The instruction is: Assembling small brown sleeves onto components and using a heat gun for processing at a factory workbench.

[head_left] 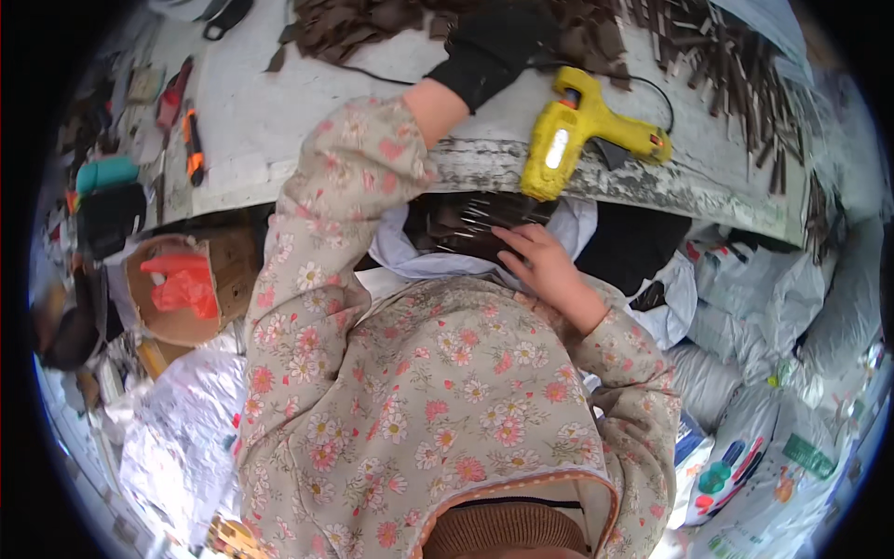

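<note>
My left hand (494, 56), in a black glove, reaches to the far side of the table among small flat dark brown pieces (358, 33). Its fingers blend into the dark pieces, so their pose is hidden. Closer in, my bare right hand (548, 270) rests with fingers stretched out at the edge of glossy dark brown pieces (466, 224). Those pieces lie in an open white bag (396, 252) in my lap, under the table's edge. A yellow glue gun (582, 130) lies on the table between the hands, its nozzle over the front edge.
Thin brown sticks (736, 74) are strewn across the table's right side. On the left lies an orange-and-black utility knife (193, 147). Below it stands a cardboard box (228, 270) holding a red plastic bag (182, 284). Stuffed plastic bags (764, 289) crowd the right side.
</note>
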`<state>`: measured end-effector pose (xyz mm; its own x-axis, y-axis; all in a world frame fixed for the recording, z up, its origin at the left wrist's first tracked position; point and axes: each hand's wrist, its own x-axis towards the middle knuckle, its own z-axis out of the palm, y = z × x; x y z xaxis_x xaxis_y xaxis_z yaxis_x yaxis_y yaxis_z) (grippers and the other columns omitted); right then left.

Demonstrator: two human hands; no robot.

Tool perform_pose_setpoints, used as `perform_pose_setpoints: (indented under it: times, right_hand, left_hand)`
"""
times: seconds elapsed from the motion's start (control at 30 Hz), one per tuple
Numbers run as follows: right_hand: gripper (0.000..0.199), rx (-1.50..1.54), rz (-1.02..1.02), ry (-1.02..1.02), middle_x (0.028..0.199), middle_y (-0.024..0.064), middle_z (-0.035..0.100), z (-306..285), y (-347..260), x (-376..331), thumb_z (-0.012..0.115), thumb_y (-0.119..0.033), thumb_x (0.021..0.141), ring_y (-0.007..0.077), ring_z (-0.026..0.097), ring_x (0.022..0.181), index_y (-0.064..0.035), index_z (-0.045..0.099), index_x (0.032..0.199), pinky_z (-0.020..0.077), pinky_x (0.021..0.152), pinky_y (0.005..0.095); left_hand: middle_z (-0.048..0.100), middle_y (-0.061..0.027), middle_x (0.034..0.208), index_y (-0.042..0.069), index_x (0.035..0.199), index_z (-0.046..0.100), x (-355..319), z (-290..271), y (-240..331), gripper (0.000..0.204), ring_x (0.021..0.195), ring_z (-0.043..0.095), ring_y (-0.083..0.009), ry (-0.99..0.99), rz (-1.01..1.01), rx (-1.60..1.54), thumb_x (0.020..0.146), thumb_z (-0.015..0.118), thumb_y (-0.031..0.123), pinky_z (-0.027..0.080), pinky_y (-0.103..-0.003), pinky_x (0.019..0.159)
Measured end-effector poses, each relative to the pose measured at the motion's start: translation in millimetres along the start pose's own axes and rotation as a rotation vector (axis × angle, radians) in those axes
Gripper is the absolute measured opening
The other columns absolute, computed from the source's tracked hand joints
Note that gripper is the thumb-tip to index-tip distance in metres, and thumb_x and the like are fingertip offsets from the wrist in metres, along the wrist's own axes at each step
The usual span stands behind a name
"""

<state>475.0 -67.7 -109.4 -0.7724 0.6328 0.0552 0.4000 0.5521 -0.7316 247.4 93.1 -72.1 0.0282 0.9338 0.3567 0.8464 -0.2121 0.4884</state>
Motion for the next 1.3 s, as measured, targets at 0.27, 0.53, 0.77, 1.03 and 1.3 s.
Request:
perform_pose_setpoints:
  times: [0.27, 0.53, 0.77, 1.03, 1.3]
  right_hand:
    - [0.015, -0.052, 0.447, -0.468, 0.070, 0.0123, 0.063, -158.5, 41.2, -11.0, 0.059, -0.012, 0.070, 0.0197, 0.061, 0.063, -0.0017, 0.066, 0.078, 0.0476, 0.059, 0.0301]
    - [0.030, -0.747, 0.747, 0.650, 0.080, 0.0133, 0.066, -291.1, 201.8, 16.5, 0.063, -0.036, 0.073, 0.0294, 0.062, 0.081, -0.0129, 0.068, 0.092, 0.0480, 0.072, 0.0364]
    - [0.036, -0.655, 0.915, 0.451, 0.080, 0.0113, 0.066, -301.0, 233.1, 18.8, 0.062, -0.038, 0.074, 0.0245, 0.063, 0.085, -0.0092, 0.066, 0.095, 0.0485, 0.074, 0.0347]
    - [0.041, 0.997, 0.435, 0.843, 0.110, 0.0178, 0.057, -230.7, 99.0, 17.9, 0.045, -0.012, 0.085, 0.0202, 0.061, 0.093, 0.0035, 0.039, 0.123, 0.0477, 0.068, 0.0228]
    - [0.051, -0.292, 0.086, 0.287, 0.123, 0.0122, 0.050, -130.5, 29.9, 51.7, 0.058, -0.022, 0.084, 0.0172, 0.058, 0.084, -0.0047, 0.040, 0.128, 0.0461, 0.072, 0.0282]
  left_hand:
    - [0.057, -0.0018, 0.085, 0.010, 0.113, 0.056, -17.2, -21.1, -1.3, 0.033, 0.072, 0.057, -0.0121, -0.041, 0.037, -0.427, 0.080, 0.055, 0.010, 0.046, -0.027, 0.060]
    - [0.058, -0.0023, 0.079, 0.001, 0.103, 0.056, -126.5, -86.9, 52.7, 0.022, 0.061, 0.051, -0.0067, -0.359, -0.691, -0.806, 0.082, 0.055, 0.009, 0.041, -0.021, 0.052]
    - [0.062, -0.0029, 0.079, 0.002, 0.096, 0.059, -176.6, -62.7, 71.9, 0.020, 0.072, 0.056, -0.0084, -0.030, -0.787, -0.594, 0.077, 0.063, 0.005, 0.044, -0.021, 0.064]
    - [0.060, -0.0046, 0.088, 0.001, 0.104, 0.054, -219.8, -21.2, 105.7, 0.025, 0.075, 0.057, -0.0084, -0.014, -0.808, -1.097, 0.080, 0.060, 0.002, 0.046, -0.021, 0.064]
    - [0.060, -0.0052, 0.083, 0.000, 0.099, 0.056, -222.7, -17.7, 109.3, 0.021, 0.071, 0.057, -0.0093, -0.005, -0.793, -1.001, 0.080, 0.062, 0.008, 0.047, -0.023, 0.062]
